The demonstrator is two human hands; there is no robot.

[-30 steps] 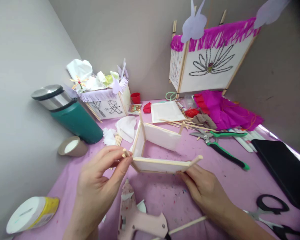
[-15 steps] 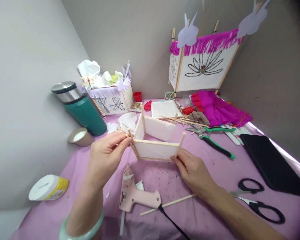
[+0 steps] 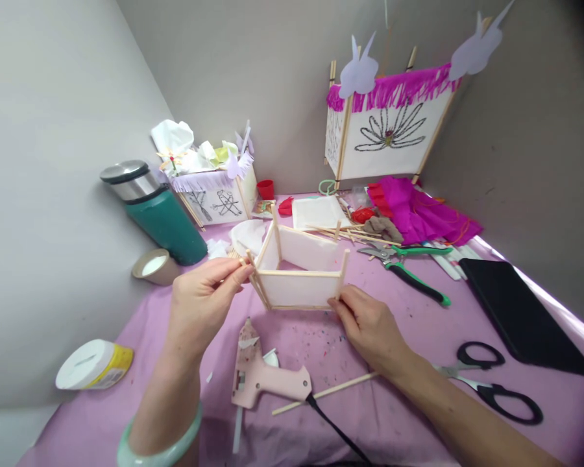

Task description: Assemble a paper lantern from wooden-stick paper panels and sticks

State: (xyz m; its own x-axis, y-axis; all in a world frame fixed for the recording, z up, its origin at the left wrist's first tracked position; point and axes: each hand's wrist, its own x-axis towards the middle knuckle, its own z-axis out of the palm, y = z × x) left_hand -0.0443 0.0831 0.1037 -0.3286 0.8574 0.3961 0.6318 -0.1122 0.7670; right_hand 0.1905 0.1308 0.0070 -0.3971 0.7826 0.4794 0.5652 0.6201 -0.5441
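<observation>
A small open-topped lantern frame (image 3: pixel 299 289) of thin wooden sticks and white paper panels stands in the middle of the table, with corner posts rising above the panels. At its front left corner, my left hand (image 3: pixel 202 305) pinches the upper end of a wooden stick (image 3: pixel 259 285) that slants down beside the post. My right hand (image 3: pixel 370 327) grips the frame's lower front right corner between thumb and fingers. Just in front of the frame lies a pink hot glue gun (image 3: pixel 272 383), its nozzle pointing away from me. A loose wooden stick (image 3: pixel 345 386) is beside its handle.
Green-handled pruning shears (image 3: pixel 411 275), black scissors (image 3: pixel 496 383) and a black tablet-like slab (image 3: pixel 520 318) lie on the right. A tumbler (image 3: pixel 163 217), a small bowl (image 3: pixel 150 267) and a white-yellow tub (image 3: pixel 95 365) stand left. Two decorated lanterns (image 3: pixel 214 201) (image 3: pixel 394 133) are behind.
The view has shifted slightly, so things on the right appear further left. Both hands keep their holds on the stick and the frame.
</observation>
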